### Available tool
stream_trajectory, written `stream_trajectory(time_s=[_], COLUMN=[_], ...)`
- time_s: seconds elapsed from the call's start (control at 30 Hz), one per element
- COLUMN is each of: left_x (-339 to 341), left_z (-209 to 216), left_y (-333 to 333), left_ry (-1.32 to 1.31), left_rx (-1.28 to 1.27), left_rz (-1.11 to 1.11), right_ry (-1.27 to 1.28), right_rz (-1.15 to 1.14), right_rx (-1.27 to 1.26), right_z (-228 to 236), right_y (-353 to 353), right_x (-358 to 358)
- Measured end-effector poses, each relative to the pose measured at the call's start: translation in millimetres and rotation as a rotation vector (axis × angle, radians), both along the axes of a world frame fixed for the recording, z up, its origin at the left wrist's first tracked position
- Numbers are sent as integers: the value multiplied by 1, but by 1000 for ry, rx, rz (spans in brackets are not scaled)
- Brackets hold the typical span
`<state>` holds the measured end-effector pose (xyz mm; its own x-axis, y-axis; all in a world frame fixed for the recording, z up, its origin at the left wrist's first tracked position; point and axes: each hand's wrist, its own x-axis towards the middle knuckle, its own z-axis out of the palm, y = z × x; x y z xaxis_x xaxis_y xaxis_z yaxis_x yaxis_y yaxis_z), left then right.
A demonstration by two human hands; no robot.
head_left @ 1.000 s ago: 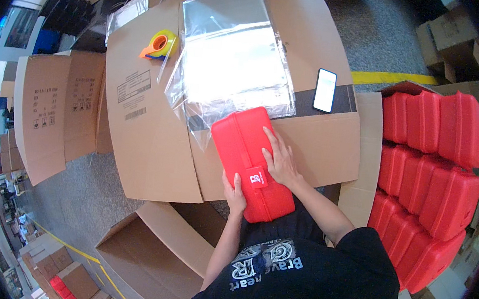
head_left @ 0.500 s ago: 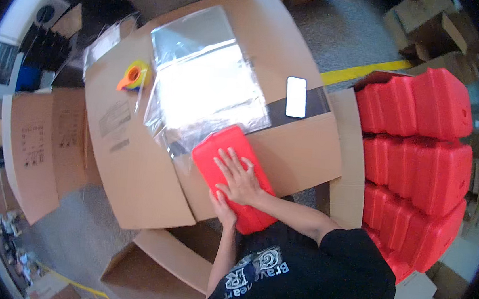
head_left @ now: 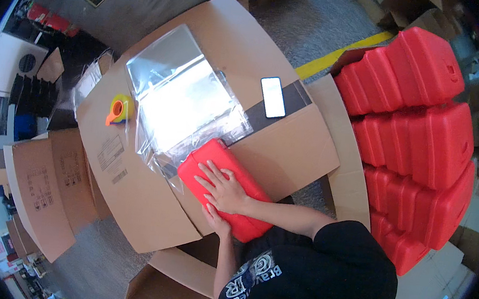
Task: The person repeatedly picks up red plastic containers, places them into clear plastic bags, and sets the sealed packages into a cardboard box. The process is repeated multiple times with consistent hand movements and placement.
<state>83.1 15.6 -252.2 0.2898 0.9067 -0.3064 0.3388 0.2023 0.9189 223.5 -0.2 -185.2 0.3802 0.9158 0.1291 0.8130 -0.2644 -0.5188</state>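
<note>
A red plastic case with rounded edges lies slantwise at the near edge of a large cardboard box, its near end close to my body. My right hand rests flat across its top, fingers spread. Against the case's left side is my left hand, with its fingers stretched along the edge. Just beyond the case, a stack of clear plastic bags reflects bright light and partly touches the case's far end.
A phone with a lit screen and a tape dispenser lie on the box. Several red cases are stacked in a carton on the right. Open cartons stand left, and another carton below.
The view has shifted, so the box and stacked cases appear turned and moved. Both hands remain on the red case, with little visible change in their hold.
</note>
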Motion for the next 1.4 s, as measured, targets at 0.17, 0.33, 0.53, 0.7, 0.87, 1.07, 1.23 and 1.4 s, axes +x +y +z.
stream_trajectory(time_s=[0.17, 0.33, 0.53, 0.7, 0.87, 1.07, 1.23, 1.4], left_x=[-8, -16, -27, -34, -35, -39, -46, -43], left_z=[-4, -5, -6, -10, -16, -29, -37, -40], left_y=[7, 18, 22, 24, 24, 24, 22, 20], left_ry=[-51, -241, -246, -226, -282, -340, -97, -225], left_rx=[20, -156, -181, -183, -219, -302, -77, -204], left_rz=[-38, 2, -41, -89, -33, 49, -49, 121], right_ry=[22, 208, 128, 27, -189, 29, 89, 334], right_rz=[39, 162, 201, 177, 147, 181, 194, 146], right_rx=[-67, -205, -247, -247, -257, -211, -6, 148], right_z=[4, 9, 6, -5, -11, -8, -3, 5], right_y=[5, 14, 24, 25, 25, 23, 14, -1], right_x=[-5, -7, -21, -35, -39, -31, -11, 8])
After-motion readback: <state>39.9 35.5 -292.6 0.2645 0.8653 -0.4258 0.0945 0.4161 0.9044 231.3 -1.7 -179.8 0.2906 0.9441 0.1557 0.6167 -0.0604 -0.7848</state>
